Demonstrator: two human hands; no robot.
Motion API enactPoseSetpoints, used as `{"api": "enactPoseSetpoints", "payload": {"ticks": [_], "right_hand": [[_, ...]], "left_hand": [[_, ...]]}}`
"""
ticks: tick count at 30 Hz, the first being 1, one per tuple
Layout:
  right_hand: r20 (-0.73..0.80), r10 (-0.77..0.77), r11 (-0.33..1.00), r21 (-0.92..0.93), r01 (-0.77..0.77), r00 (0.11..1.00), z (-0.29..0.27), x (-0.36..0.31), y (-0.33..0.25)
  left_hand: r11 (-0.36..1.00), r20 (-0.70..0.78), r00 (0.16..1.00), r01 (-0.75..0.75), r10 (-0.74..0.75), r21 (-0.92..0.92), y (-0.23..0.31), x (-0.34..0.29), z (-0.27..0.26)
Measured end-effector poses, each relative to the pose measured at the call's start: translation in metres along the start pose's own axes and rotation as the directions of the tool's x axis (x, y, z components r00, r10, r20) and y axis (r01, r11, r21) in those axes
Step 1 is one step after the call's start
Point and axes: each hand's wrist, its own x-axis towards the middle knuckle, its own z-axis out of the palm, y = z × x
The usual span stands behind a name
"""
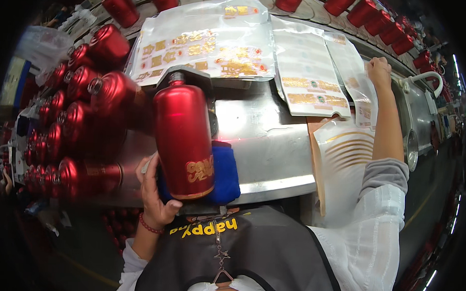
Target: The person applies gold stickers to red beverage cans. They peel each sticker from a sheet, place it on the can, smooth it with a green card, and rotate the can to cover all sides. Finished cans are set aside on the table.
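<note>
You wear a dark grey apron (pixel 275 244) with black edging (pixel 325 261) and bright yellow lettering (pixel 204 228) across it, over a white top (pixel 202 289) whose right sleeve (pixel 360 242) shows faint stripes and ends in a bunched grey cuff (pixel 386 176). Your left sleeve (pixel 135 261) is pale too, with a red beaded bracelet (pixel 150 227) just beyond it. Down your chest runs a thin metallic chain (pixel 218 240) with a star-shaped outline (pixel 222 255) and a triangular link (pixel 222 274).

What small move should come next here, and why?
Probably draw the right hand gently back with the clear decal strip, if it has hold of it; contact is hard to confirm. Its curled fingers are at the strip's edge, while the left hand is against the red bottle, which shows a gold design near its base and plain red above.
</note>
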Motion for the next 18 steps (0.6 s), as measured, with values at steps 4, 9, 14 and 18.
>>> {"api": "enactPoseSetpoints", "payload": {"ticks": [4,9,14,18], "right_hand": [[-0.182,-0.301,0.862,0.368,0.349,0.936,-0.063,-0.022,-0.073],[-0.109,-0.378,0.508,0.806,0.304,0.919,-0.177,-0.110,-0.195],[-0.141,-0.517,0.011,0.985,0.171,0.844,-0.262,-0.177,-0.292],[-0.184,-0.598,0.014,0.971,0.240,0.780,-0.241,-0.198,-0.339]], "left_hand": [[0.985,0.031,0.997,-0.068,0.064,0.159,0.004,0.011,0.005],[0.958,-0.022,0.988,-0.144,0.154,0.249,0.015,0.021,0.000],[0.921,-0.125,0.967,-0.165,0.221,0.352,0.028,0.024,-0.005],[0.955,-0.109,0.982,-0.119,0.153,0.271,0.019,0.025,0.002]]}}
